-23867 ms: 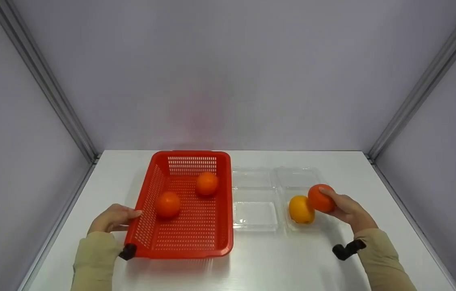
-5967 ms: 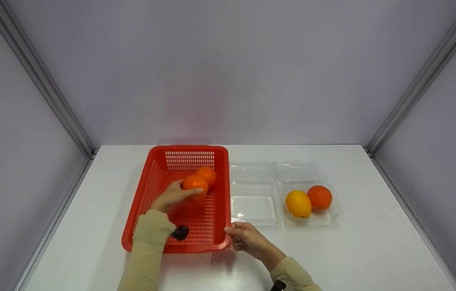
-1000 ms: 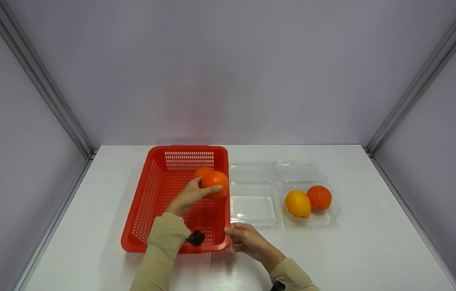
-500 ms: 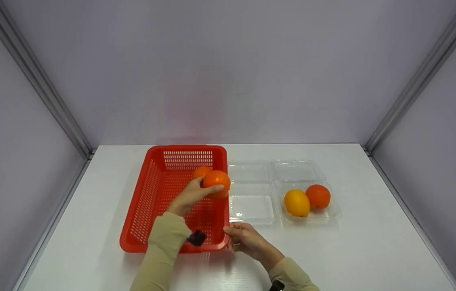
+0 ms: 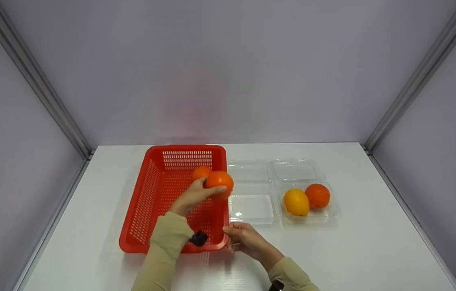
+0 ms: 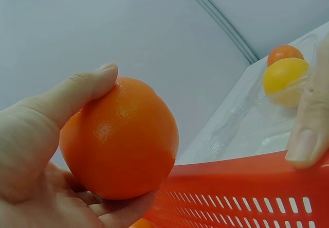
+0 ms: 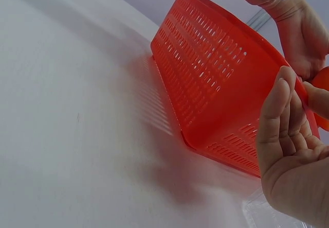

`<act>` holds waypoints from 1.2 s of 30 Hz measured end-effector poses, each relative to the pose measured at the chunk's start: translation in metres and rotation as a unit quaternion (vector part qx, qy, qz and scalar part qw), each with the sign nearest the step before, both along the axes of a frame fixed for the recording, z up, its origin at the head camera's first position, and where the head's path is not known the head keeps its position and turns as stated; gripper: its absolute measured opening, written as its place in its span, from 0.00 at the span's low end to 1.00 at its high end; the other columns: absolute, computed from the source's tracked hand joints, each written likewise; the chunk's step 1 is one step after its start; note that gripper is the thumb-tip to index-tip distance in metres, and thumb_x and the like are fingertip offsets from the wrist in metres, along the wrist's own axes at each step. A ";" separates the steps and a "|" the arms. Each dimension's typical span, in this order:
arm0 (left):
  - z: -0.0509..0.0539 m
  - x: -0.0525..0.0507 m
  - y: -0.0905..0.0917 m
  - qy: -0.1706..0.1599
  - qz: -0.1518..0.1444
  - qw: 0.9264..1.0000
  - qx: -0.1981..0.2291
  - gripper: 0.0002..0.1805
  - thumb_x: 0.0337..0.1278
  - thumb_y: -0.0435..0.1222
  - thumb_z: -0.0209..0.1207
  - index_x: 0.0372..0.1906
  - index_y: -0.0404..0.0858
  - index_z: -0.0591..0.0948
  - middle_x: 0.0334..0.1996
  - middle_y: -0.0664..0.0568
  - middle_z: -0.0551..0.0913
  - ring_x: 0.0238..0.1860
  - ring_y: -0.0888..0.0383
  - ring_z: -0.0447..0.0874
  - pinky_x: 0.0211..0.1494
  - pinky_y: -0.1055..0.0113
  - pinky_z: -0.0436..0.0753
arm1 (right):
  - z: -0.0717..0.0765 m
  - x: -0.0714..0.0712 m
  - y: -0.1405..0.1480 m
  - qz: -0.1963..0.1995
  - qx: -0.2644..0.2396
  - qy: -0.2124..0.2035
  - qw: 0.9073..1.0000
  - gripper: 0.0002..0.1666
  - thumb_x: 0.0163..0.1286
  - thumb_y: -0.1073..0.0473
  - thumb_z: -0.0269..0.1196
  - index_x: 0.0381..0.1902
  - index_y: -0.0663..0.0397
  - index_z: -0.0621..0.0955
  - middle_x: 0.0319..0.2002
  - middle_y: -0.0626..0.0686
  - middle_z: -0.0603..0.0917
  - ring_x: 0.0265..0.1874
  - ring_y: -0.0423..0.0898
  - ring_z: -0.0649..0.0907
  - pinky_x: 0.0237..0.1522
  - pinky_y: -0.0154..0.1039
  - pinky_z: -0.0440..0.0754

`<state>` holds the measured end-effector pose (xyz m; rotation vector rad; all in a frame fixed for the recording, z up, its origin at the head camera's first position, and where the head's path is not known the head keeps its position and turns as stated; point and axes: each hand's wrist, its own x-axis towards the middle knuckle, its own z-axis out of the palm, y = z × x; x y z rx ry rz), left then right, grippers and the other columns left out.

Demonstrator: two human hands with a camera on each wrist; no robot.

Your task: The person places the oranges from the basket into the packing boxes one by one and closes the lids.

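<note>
Orange (image 5: 220, 180) (gripped) hangs near right rim of basket (image 5: 222, 159).

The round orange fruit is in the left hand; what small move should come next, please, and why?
I'd probably ease the round orange fruit rightward from the red plastic basket towards the adjacent clear plastic container: the left hand grips the fruit near the basket's right rim, and no fruit shows in that container.

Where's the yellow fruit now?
In the head view, right of centre, the yellow fruit sits in the near half of the right-hand clear container, just left of a red-orange fruit and right of the red basket.
</note>
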<state>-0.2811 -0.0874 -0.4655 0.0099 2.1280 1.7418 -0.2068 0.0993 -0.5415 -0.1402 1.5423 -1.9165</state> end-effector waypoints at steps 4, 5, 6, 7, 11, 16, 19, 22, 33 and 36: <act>-0.001 0.000 0.000 0.005 -0.002 1.000 -0.002 0.48 0.46 0.54 0.69 0.69 0.37 0.63 0.60 0.43 0.75 0.59 0.48 0.75 0.70 0.50 0.69 | 0.000 0.000 -0.001 -0.004 0.004 0.000 1.000 0.12 0.72 0.56 0.55 0.25 0.47 0.73 0.16 0.39 0.79 0.14 0.33 0.77 0.20 0.26 0.75; -0.001 0.000 0.001 0.004 -0.003 1.000 -0.002 0.48 0.46 0.54 0.69 0.69 0.37 0.63 0.60 0.43 0.75 0.59 0.48 0.75 0.70 0.50 0.69 | 0.000 0.000 -0.001 -0.005 0.006 -0.001 1.000 0.12 0.71 0.56 0.55 0.25 0.47 0.73 0.16 0.39 0.79 0.14 0.33 0.77 0.20 0.26 0.75; -0.001 0.000 0.001 0.005 -0.004 1.000 -0.006 0.48 0.45 0.55 0.69 0.69 0.36 0.63 0.60 0.43 0.76 0.59 0.48 0.75 0.70 0.50 0.70 | 0.000 0.000 -0.001 -0.006 0.007 -0.001 1.000 0.12 0.71 0.56 0.55 0.25 0.47 0.73 0.16 0.39 0.79 0.14 0.33 0.77 0.20 0.26 0.75; -0.001 0.000 0.002 0.006 -0.006 1.000 -0.009 0.48 0.45 0.55 0.69 0.69 0.36 0.64 0.59 0.43 0.76 0.58 0.48 0.76 0.69 0.49 0.70 | 0.000 0.000 -0.001 -0.007 0.007 -0.001 1.000 0.12 0.71 0.56 0.55 0.25 0.47 0.73 0.16 0.39 0.79 0.14 0.33 0.77 0.20 0.26 0.76; -0.001 0.000 0.004 0.001 -0.017 1.000 -0.012 0.49 0.45 0.56 0.68 0.68 0.36 0.64 0.59 0.43 0.76 0.57 0.49 0.76 0.69 0.48 0.69 | 0.000 0.000 -0.001 -0.008 0.006 -0.005 1.000 0.12 0.71 0.56 0.55 0.25 0.47 0.74 0.16 0.40 0.79 0.14 0.33 0.77 0.20 0.26 0.76; -0.001 -0.002 0.006 0.001 -0.023 1.000 -0.009 0.47 0.45 0.56 0.68 0.67 0.37 0.66 0.58 0.44 0.77 0.56 0.49 0.76 0.68 0.48 0.70 | -0.001 -0.001 0.000 -0.004 0.002 -0.005 1.000 0.12 0.71 0.55 0.56 0.25 0.47 0.73 0.16 0.40 0.79 0.14 0.33 0.77 0.21 0.26 0.76; -0.001 -0.002 0.008 0.006 -0.024 1.000 -0.012 0.45 0.46 0.55 0.68 0.66 0.37 0.66 0.57 0.44 0.77 0.55 0.50 0.76 0.67 0.50 0.71 | -0.002 -0.002 0.000 0.000 -0.005 -0.001 1.000 0.13 0.71 0.56 0.55 0.25 0.47 0.73 0.16 0.39 0.80 0.14 0.33 0.77 0.21 0.26 0.76; -0.001 -0.002 0.009 0.003 -0.025 1.000 -0.016 0.46 0.45 0.56 0.68 0.67 0.37 0.65 0.58 0.44 0.76 0.56 0.49 0.75 0.68 0.48 0.70 | -0.003 -0.003 0.000 0.004 -0.011 0.003 1.000 0.13 0.72 0.56 0.54 0.25 0.47 0.73 0.16 0.39 0.80 0.14 0.33 0.77 0.21 0.26 0.76; 0.000 -0.004 0.017 0.004 -0.026 0.999 -0.043 0.48 0.44 0.57 0.68 0.69 0.38 0.65 0.60 0.44 0.75 0.59 0.49 0.75 0.69 0.49 0.68 | -0.002 -0.002 0.000 -0.007 -0.005 -0.002 1.000 0.12 0.72 0.56 0.55 0.26 0.47 0.73 0.16 0.39 0.79 0.14 0.33 0.77 0.20 0.26 0.75; -0.001 -0.005 0.019 0.012 -0.031 0.999 -0.041 0.47 0.45 0.57 0.68 0.67 0.38 0.66 0.59 0.45 0.76 0.58 0.50 0.76 0.68 0.51 0.70 | -0.002 -0.002 0.000 -0.007 -0.007 -0.004 1.000 0.12 0.71 0.55 0.55 0.26 0.48 0.73 0.16 0.39 0.79 0.14 0.33 0.76 0.20 0.26 0.75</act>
